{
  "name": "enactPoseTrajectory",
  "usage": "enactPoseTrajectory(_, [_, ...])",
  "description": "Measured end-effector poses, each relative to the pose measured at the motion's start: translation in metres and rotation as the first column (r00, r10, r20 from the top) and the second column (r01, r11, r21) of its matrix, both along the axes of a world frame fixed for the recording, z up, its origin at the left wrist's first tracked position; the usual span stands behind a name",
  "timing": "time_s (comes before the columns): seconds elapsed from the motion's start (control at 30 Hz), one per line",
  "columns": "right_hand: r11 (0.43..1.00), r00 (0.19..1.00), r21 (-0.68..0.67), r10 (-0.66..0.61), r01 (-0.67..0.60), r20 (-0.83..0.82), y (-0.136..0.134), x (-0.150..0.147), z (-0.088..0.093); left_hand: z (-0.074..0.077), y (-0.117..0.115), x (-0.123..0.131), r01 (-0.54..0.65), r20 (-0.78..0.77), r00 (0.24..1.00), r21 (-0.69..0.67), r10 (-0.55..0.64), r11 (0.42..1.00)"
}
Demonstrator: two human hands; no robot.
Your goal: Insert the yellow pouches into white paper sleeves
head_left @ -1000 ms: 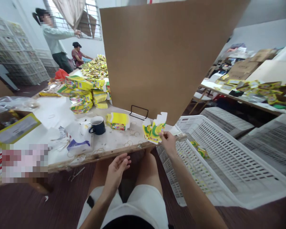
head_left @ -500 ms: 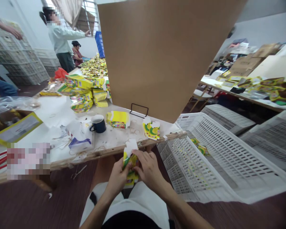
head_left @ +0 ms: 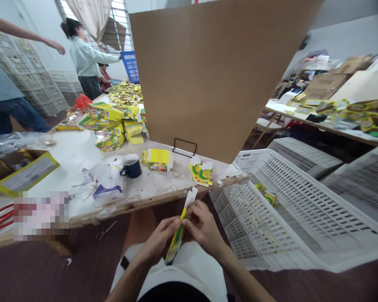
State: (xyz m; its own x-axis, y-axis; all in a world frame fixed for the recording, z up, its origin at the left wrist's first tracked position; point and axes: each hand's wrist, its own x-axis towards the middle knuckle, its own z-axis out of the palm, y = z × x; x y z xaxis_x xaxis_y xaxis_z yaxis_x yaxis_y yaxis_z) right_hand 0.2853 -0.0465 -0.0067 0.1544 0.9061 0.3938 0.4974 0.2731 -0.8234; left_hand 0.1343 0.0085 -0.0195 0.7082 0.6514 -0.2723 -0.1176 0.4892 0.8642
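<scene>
Above my lap, a small yellow-and-green carton (head_left: 176,241) is tilted, narrow side toward me, its white end flaps pointing up. My left hand (head_left: 160,237) pinches it from the left. My right hand (head_left: 204,228) is closed on its other side, fingers bent near the flaps; part of the carton is hidden behind them. Just ahead on the table (head_left: 154,186), two similar flat cartons (head_left: 201,172) lie near the edge. To their left rests a bundle of yellow cartons (head_left: 157,159), beside a dark blue mug (head_left: 131,165).
A tall brown cardboard sheet (head_left: 201,84) stands in a black wire holder (head_left: 185,147). White plastic crates (head_left: 302,209) sit at my right, one with a few cartons inside. Stacked carton bundles (head_left: 105,126) lie left; beyond, a person holds a blue basket (head_left: 130,67). Another person's arm (head_left: 28,35) reaches in.
The carton has turned from showing its broad face to its narrow side, and my right hand has shifted slightly. The blue basket has tilted into fuller view; a person at left has come further in.
</scene>
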Motion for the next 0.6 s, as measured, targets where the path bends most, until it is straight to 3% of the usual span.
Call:
enactPoseTrajectory(0.13, [1.000,1.000,-0.003,-0.024,0.024,-0.009,-0.002,-0.001,-0.005,0.001,0.000,0.001,-0.072,-0.067,0.994,0.130,0.081,0.989])
enactPoseTrajectory(0.27, [0.965,0.952,0.013,-0.256,0.262,-0.166,-0.003,-0.009,-0.021,0.002,-0.002,0.005,-0.144,-0.061,0.986,0.165,0.156,0.976])
enactPoseTrajectory(0.3, [0.968,0.940,-0.022,-0.247,0.249,-0.234,-0.003,-0.011,-0.025,0.003,-0.003,0.006,-0.163,-0.056,0.983,0.186,0.176,0.969])
enactPoseTrajectory(0.43, [0.982,0.881,-0.188,-0.091,0.002,-0.465,-0.002,-0.019,-0.032,-0.001,-0.005,0.010,-0.187,-0.044,0.978,0.266,0.206,0.946])
enactPoseTrajectory(0.6, [0.974,0.919,-0.158,-0.209,0.165,-0.334,0.001,-0.016,-0.026,-0.005,-0.001,0.011,-0.158,-0.024,0.985,0.302,0.173,0.940])
